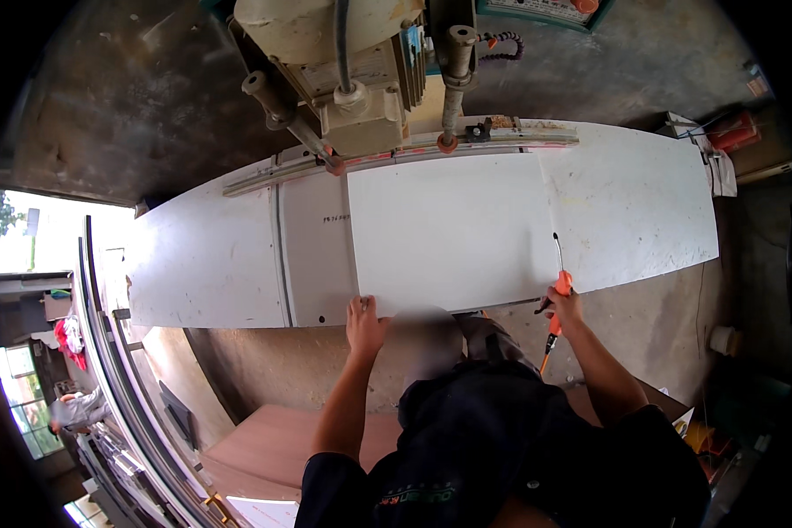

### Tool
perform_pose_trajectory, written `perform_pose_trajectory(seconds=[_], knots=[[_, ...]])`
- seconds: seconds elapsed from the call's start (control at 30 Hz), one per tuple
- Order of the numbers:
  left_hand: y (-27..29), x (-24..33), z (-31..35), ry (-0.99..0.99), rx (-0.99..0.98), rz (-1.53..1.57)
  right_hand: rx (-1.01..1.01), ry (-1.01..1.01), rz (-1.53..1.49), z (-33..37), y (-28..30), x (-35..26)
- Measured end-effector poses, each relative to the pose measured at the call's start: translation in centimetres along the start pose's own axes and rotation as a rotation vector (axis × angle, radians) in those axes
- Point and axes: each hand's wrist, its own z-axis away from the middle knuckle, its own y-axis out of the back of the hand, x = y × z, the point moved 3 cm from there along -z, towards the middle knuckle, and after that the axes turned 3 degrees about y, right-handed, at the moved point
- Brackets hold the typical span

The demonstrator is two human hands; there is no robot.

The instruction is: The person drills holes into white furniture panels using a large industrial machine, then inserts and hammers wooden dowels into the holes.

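A white rectangular panel point(449, 229) lies flat on the long pale worktable point(629, 207), its far edge close to a metal rail point(387, 158). My left hand point(366, 324) rests its fingertips at the panel's near left corner, fingers slightly apart; whether the thumb grips underneath is not clear. In my right hand point(565, 308) is an orange air blow gun point(562, 282), fingers wrapped round its handle. The thin nozzle points away from me, beside the panel's right edge and over the tabletop. An orange hose point(546, 356) runs down from the handle.
A machine with a motor housing point(361, 114) and two metal posts stands over the table's far side. Long metal profiles point(119, 370) lie to the left, with another person point(79, 412) beyond. Behind the near edge is a brownish board point(268, 444). A red object point(732, 132) sits far right.
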Motion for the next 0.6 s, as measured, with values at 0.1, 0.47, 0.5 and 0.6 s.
perform_pose_trajectory(seconds=[0.1,0.47,0.5,0.6], knots=[[0.4,-0.1,-1.6,-0.002,0.015,-0.003,0.043,0.010,0.008,-0.6,-0.7,-1.5],[-0.4,-1.0,-2.4,-0.012,0.035,0.016,0.096,0.008,-0.063,-1.6,-0.6,-0.7],[-0.5,-1.1,-2.4,-0.013,0.039,0.021,0.105,0.005,-0.064,-1.5,-0.7,-0.9],[-0.9,-1.4,-2.3,-0.032,0.061,0.048,0.126,-0.004,-0.102,-1.1,-1.0,-1.3]])
